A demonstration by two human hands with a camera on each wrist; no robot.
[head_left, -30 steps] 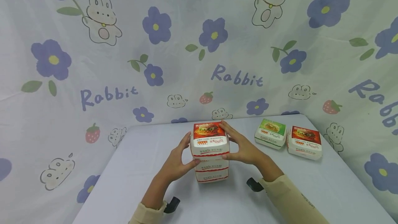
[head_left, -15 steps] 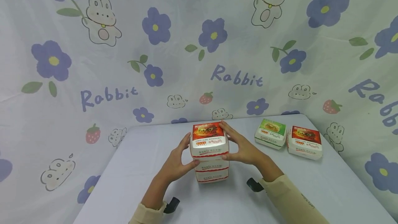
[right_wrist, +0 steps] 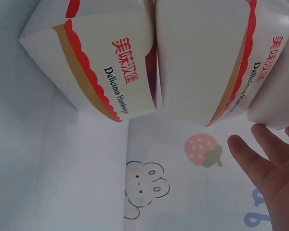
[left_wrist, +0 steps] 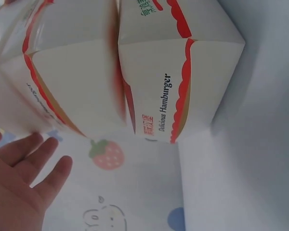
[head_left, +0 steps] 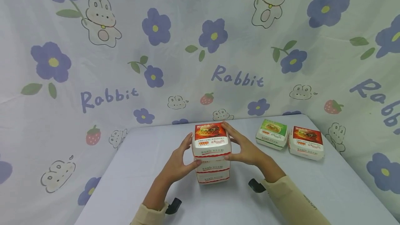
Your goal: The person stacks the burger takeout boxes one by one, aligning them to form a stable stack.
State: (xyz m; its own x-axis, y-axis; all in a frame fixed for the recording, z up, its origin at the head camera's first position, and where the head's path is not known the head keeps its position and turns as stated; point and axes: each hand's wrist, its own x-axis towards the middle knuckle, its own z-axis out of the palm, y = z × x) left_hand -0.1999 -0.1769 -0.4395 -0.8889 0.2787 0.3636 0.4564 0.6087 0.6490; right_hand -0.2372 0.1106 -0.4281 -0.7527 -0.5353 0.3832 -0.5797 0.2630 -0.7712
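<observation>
Three paper hamburger boxes stand stacked mid-table in the head view. The top burger box (head_left: 211, 141) has a red lid picture and sits roughly over the middle box (head_left: 215, 165) and the bottom box (head_left: 213, 177). My left hand (head_left: 175, 164) grips the top box's left side, thumb at the front and fingers further back. On the right side my right hand (head_left: 247, 148) grips it likewise, its index finger reaching the rear top corner. Both wrist views show the lower boxes' sides close up, with the left fingers (left_wrist: 58, 168) and right fingers (right_wrist: 250, 159) spread beside the stack.
At the back right, a green-topped burger box (head_left: 272, 134) and a red-topped one (head_left: 306, 143) stand side by side. A white table (head_left: 150, 148) lies beneath, and a rabbit-print curtain (head_left: 175, 58) hangs behind it.
The top box has shifted slightly left and then slightly right on the stack, both hands staying at its sides. The other boxes have not moved.
</observation>
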